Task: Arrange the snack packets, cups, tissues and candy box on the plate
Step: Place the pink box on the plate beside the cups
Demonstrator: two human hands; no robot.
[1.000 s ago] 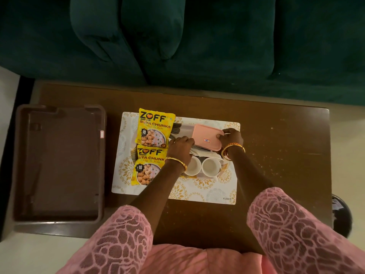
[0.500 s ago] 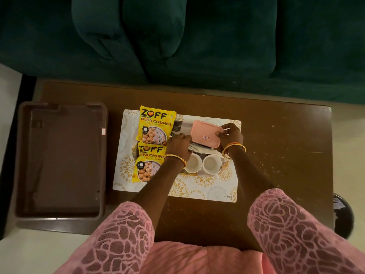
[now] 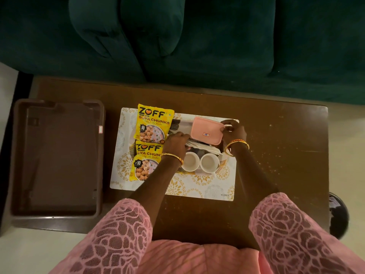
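A pink candy box (image 3: 206, 130) lies at the far right of the plate (image 3: 183, 123), on top of white tissues (image 3: 209, 148). My right hand (image 3: 234, 131) grips the box's right end. My left hand (image 3: 175, 142) rests with curled fingers at the left end of the tissues, just below the box's left corner. Two yellow snack packets sit on the plate's left side, one farther (image 3: 153, 123) and one nearer (image 3: 145, 161), the nearer partly under my left wrist. Two white cups (image 3: 199, 162) stand side by side below the tissues.
The plate rests on a white and gold placemat (image 3: 197, 186) on a dark brown table (image 3: 280, 151). A brown plastic tray (image 3: 57, 157) lies at the table's left end. A dark green sofa (image 3: 197, 40) runs behind the table. A black round object (image 3: 337, 214) sits at the right.
The candy box has shifted slightly away from me and to the right on the tissues, with both hands following it. The packets and cups have not moved.
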